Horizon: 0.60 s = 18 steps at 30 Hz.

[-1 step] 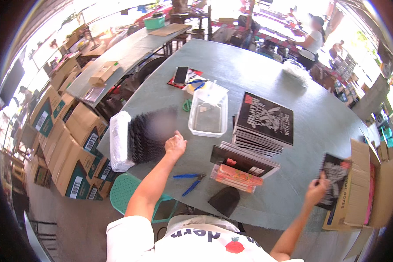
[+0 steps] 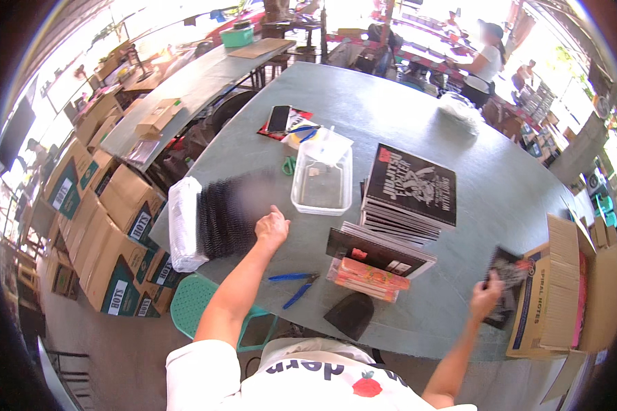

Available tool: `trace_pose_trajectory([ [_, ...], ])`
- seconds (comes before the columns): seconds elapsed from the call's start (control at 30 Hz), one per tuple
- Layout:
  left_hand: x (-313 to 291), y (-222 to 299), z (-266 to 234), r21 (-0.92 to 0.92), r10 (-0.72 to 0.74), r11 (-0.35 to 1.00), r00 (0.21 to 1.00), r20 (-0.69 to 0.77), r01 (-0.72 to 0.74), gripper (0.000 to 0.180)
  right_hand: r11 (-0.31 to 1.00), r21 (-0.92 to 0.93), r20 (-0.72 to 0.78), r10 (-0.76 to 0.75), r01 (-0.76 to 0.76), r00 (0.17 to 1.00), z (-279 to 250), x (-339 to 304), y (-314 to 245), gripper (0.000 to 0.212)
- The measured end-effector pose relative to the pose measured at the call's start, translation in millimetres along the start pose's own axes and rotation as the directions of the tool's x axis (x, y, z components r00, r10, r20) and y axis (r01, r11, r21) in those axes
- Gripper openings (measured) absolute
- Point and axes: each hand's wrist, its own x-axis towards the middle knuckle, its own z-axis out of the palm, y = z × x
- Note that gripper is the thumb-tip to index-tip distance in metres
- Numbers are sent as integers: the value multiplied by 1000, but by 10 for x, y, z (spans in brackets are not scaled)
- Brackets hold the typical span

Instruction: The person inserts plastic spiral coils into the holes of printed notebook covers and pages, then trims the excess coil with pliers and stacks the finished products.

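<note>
My right hand grips a black-covered notebook, blurred by motion, just left of an open cardboard box. My left hand rests over the table, its fingers loosely curled in and nothing visible in them. Beside it lie many black spiral coils, partly smeared, against a white plastic-wrapped bundle. Between my hands is a stack of black notebooks. In front of the stack, another notebook leans on its edge behind orange-pink packs.
Blue-handled pliers and a dark wedge-shaped block lie near the table's front edge. Farther back are a clear plastic tub, green scissors and a phone. A green stool and stacked cartons stand at left.
My right hand has moved a little left with the notebook, away from the cardboard box. The left hand stays in place beside the coils.
</note>
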Motion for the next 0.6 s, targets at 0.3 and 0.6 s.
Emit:
trace_pose_trajectory([
  [0.3,288,-44,-90,12,-52,999,998,27,52,28,572,534,474,408,-623,780,532,-616,-114,41],
  [0.6,317,-203,155,33,49,998,987,-155,-44,30,341,806,434,216,-484,875,92,166,-2086,28],
])
